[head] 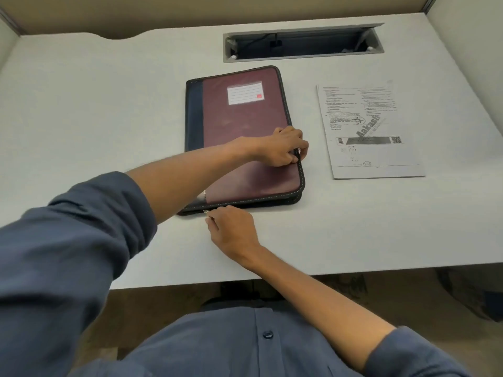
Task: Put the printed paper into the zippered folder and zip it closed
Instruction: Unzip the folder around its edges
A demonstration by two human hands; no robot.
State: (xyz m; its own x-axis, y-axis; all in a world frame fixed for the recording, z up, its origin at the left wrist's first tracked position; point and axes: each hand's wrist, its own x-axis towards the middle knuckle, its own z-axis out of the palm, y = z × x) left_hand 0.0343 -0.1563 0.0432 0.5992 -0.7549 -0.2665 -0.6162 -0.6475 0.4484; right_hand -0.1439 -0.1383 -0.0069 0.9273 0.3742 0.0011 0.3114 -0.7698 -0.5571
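Right hand [233, 229] nearest, fingers pinched on zipper pull [206, 212] at folder's near edge. Zippered folder [242, 137] flat on desk [95, 104], mid-table. Left hand [283, 146] curled, gripping its right edge. Printed paper [367, 129] lies apart, right of folder.

White desk [109, 110], zippered folder [239, 126], printed paper [373, 148] (well apart)
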